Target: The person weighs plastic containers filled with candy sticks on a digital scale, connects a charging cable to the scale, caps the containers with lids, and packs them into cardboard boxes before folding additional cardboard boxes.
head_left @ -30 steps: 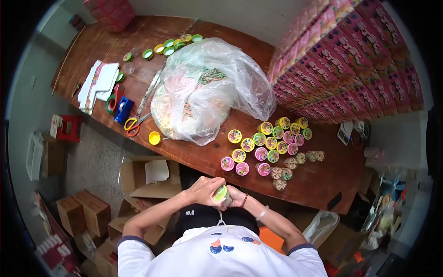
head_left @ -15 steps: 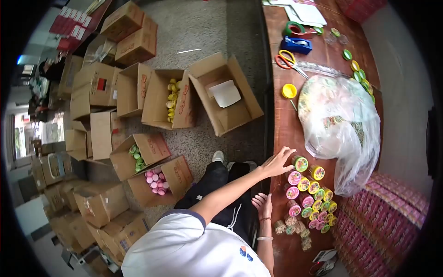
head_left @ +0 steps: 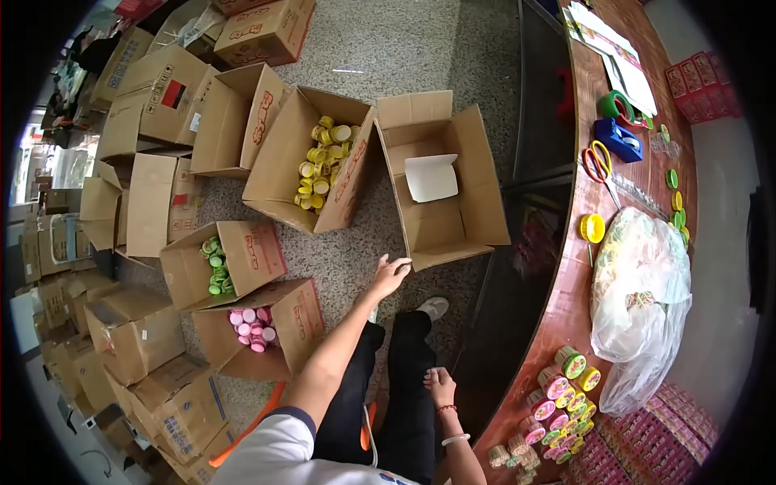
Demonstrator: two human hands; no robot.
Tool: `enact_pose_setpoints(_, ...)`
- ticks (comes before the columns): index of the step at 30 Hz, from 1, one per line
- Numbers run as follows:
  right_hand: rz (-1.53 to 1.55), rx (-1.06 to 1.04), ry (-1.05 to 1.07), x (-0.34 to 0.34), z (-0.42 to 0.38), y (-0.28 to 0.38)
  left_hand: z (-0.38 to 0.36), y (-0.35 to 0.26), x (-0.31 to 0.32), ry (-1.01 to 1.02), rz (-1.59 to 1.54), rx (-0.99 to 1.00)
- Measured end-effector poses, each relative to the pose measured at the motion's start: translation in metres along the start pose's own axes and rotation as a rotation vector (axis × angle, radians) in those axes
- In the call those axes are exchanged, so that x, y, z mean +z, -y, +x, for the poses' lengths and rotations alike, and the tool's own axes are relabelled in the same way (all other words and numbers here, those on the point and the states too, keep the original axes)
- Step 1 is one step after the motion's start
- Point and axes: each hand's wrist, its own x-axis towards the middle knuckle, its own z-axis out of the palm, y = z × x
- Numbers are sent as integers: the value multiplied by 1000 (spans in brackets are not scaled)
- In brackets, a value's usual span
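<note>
While the person sits by the long wooden table, the left hand stretches out over the floor with its fingers spread wide and nothing in them, hanging just at the front flap of an open cardboard box that holds only a loose white card. Beside that box stands another carton full of yellow lids, and nearer the person's knee are a box of green lids and a box of pink lids. The right hand lies on the thigh, fingers loosely curled and empty, close to the table edge. Those lids look like thin plastic, so I judge them very light, stiff and a little slick; pinching one by its rim, or scooping several in a cupped palm, would hold them best. On the table sit small capped jars in a cluster, a big clear plastic bag, a single yellow lid, scissors and a blue tape dispenser.
</note>
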Motion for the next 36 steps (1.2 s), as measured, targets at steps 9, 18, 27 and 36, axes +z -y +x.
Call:
enact_pose_setpoints(9, -500, -864, -90, 52, 234, 241, 78, 55, 52, -14, 51, 79)
enact_pose_setpoints(18, -1797, -868, -303, 111, 460, 261, -73, 152, 40, -24, 112, 83)
enact_pose_setpoints(27, -1466, -1114, -262, 98, 381, 205, -110, 69, -5, -17, 112, -11)
enact_pose_setpoints(36, -581, -896, -97, -104, -81, 267, -144, -232, -126, -49, 282, 398)
